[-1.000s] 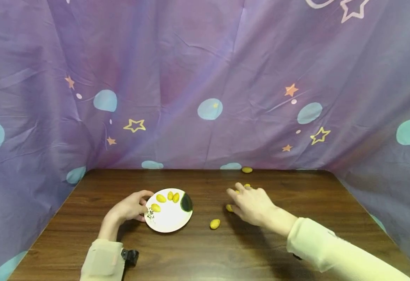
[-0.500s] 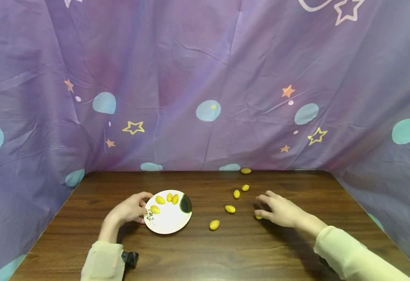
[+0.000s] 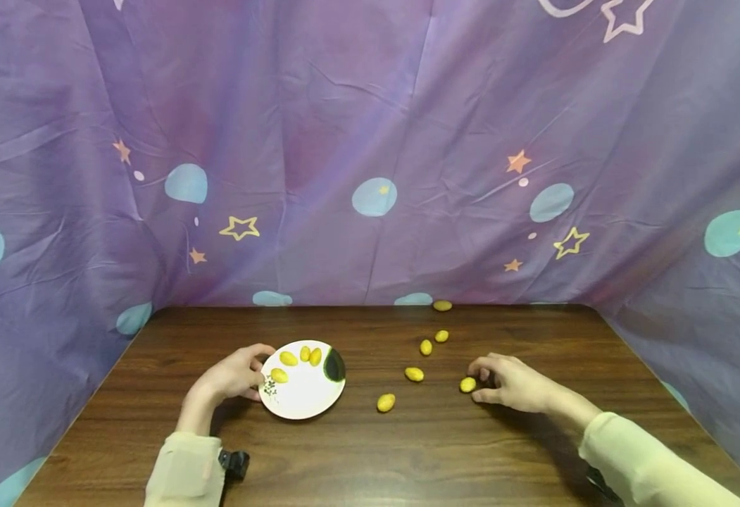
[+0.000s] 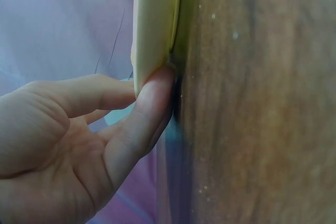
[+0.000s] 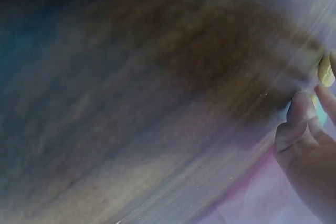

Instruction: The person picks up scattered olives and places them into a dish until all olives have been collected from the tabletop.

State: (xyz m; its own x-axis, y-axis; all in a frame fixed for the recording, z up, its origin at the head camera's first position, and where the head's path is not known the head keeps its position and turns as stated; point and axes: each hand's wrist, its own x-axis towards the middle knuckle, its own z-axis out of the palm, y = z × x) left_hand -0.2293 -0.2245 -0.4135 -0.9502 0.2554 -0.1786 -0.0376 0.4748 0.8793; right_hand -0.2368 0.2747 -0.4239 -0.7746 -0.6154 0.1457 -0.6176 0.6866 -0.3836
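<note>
A white round plate (image 3: 303, 401) with a dark green patch and a leaf print sits left of centre in the head view, bearing several small yellow oval fruits. My left hand (image 3: 236, 374) pinches its left rim; in the left wrist view, fingers (image 4: 149, 90) lie along the plate's edge and underside. To the right, my right hand (image 3: 512, 384) hovers low with thumb and fingers parted. Just off its fingertips, a yellow oval fruit (image 3: 467, 384) lies on the table. The right wrist view shows the thumb and fingers (image 5: 302, 108) near a yellow fruit (image 5: 326, 72) at the frame's edge.
More yellow fruits lie loose on the brown wooden table (image 3: 344, 465): one right of the plate (image 3: 386, 403), others trailing toward the back, the farthest fruit (image 3: 442, 305) at the rear edge. A purple patterned cloth (image 3: 319, 246) hangs behind and along both sides.
My right hand has moved right, away from the middle fruits, to the rightmost fruit, which has come into fuller view. My left hand and the plate have stayed in place.
</note>
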